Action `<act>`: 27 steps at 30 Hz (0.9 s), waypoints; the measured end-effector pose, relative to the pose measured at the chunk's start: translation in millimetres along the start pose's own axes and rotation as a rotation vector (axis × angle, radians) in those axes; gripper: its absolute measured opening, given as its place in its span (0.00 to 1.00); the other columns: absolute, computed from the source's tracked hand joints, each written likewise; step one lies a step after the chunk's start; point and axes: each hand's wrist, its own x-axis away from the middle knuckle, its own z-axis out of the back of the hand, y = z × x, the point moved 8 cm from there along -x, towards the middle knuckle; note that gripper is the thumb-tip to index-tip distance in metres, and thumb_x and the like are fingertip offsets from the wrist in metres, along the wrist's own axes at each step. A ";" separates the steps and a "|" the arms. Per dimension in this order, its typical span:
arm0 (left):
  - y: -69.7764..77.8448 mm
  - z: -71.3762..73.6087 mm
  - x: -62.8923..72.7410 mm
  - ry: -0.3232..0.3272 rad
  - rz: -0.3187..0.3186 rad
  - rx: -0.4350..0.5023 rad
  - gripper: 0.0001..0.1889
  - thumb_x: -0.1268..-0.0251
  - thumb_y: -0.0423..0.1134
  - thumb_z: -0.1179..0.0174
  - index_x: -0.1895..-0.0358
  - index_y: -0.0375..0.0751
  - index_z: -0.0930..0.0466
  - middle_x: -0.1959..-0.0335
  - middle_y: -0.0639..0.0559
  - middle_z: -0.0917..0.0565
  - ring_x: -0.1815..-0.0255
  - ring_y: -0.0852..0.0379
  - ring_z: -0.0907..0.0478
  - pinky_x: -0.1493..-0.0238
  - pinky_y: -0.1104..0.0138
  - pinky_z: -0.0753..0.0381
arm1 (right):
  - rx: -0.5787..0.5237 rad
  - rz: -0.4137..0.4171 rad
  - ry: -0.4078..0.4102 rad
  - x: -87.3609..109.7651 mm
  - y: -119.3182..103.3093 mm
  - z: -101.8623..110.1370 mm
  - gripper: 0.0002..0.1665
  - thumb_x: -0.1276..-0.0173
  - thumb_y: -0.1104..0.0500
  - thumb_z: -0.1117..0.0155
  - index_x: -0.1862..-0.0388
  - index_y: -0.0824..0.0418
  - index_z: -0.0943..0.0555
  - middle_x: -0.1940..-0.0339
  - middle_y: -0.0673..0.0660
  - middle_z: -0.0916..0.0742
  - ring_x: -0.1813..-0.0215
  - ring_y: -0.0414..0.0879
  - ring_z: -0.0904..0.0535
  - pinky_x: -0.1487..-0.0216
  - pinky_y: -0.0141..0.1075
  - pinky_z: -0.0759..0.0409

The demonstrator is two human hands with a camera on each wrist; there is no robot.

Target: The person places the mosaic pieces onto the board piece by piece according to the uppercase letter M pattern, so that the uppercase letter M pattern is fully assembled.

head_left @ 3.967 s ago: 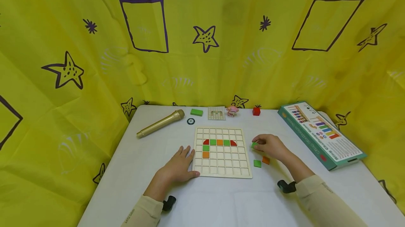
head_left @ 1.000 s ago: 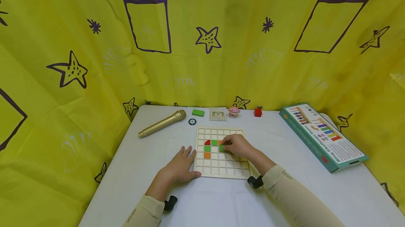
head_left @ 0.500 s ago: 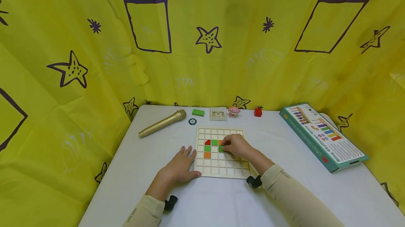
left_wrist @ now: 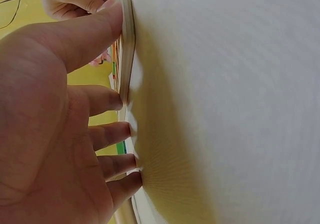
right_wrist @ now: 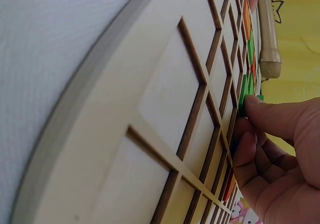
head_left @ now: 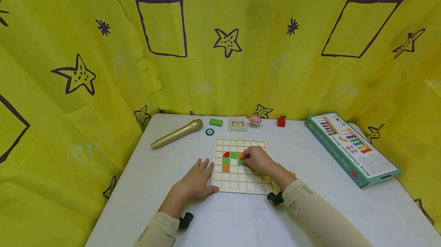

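Note:
A pale wooden grid board lies on the white table. My right hand reaches over it and pinches a green square tile between thumb and fingers, in the row below the top tiles. On the board, a red rounded tile, a green tile and a partly covered orange tile form a row. Under the red one sit another green tile and an orange tile. My left hand lies with fingers spread along the board's left side, thumb touching its edge.
Behind the board are a gold microphone, green block, round chip, pattern card, pink figurine and red cube. A game box lies right. An orange tile peeks from behind my right forearm.
My right hand has carried the green tile from right of the board leftward onto the grid. Over the last second it has barely moved. My left hand has stayed in place.

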 end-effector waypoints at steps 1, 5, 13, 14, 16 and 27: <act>0.0 -0.1 -0.1 -0.001 0.002 0.000 0.48 0.38 0.65 0.37 0.22 0.39 0.41 0.20 0.40 0.44 0.20 0.36 0.53 0.25 0.48 0.42 | 0.002 0.003 0.002 0.0 0.0 0.0 0.05 0.36 0.61 0.26 0.64 0.63 0.11 0.68 0.47 0.14 0.61 0.44 0.22 0.51 0.43 0.19; 0.0 0.0 -0.2 -0.001 0.007 0.000 0.48 0.38 0.65 0.37 0.22 0.40 0.41 0.20 0.40 0.44 0.20 0.36 0.53 0.25 0.47 0.42 | -0.002 0.009 0.005 0.5 -0.3 0.2 0.03 0.36 0.62 0.26 0.64 0.61 0.11 0.68 0.48 0.14 0.61 0.44 0.22 0.50 0.44 0.19; 0.2 -0.6 -0.7 -0.001 0.010 -0.011 0.48 0.38 0.65 0.37 0.21 0.40 0.41 0.20 0.41 0.44 0.20 0.37 0.52 0.25 0.47 0.42 | -0.035 0.000 0.014 4.4 3.8 2.8 0.02 0.34 0.62 0.28 0.63 0.56 0.11 0.65 0.47 0.14 0.59 0.43 0.21 0.49 0.44 0.20; 0.1 -0.8 -0.6 -0.002 0.012 -0.009 0.48 0.38 0.65 0.37 0.21 0.40 0.41 0.20 0.41 0.44 0.20 0.37 0.53 0.25 0.47 0.42 | -0.040 0.003 0.018 4.8 4.3 3.7 0.02 0.34 0.62 0.28 0.63 0.57 0.11 0.65 0.47 0.14 0.60 0.43 0.21 0.49 0.43 0.20; 0.2 -0.3 -0.2 -0.001 0.015 -0.002 0.48 0.38 0.65 0.36 0.21 0.40 0.41 0.20 0.41 0.44 0.20 0.37 0.53 0.25 0.47 0.42 | -0.054 0.007 0.023 5.7 4.8 6.3 0.02 0.34 0.62 0.28 0.63 0.57 0.12 0.65 0.47 0.14 0.60 0.43 0.21 0.51 0.43 0.20; 2.5 2.4 2.3 0.005 -0.002 0.004 0.48 0.38 0.64 0.36 0.22 0.38 0.40 0.21 0.39 0.43 0.20 0.36 0.52 0.25 0.47 0.42 | -0.076 -0.036 0.039 12.3 12.4 20.6 0.03 0.32 0.62 0.30 0.60 0.57 0.12 0.63 0.49 0.14 0.59 0.46 0.22 0.54 0.41 0.21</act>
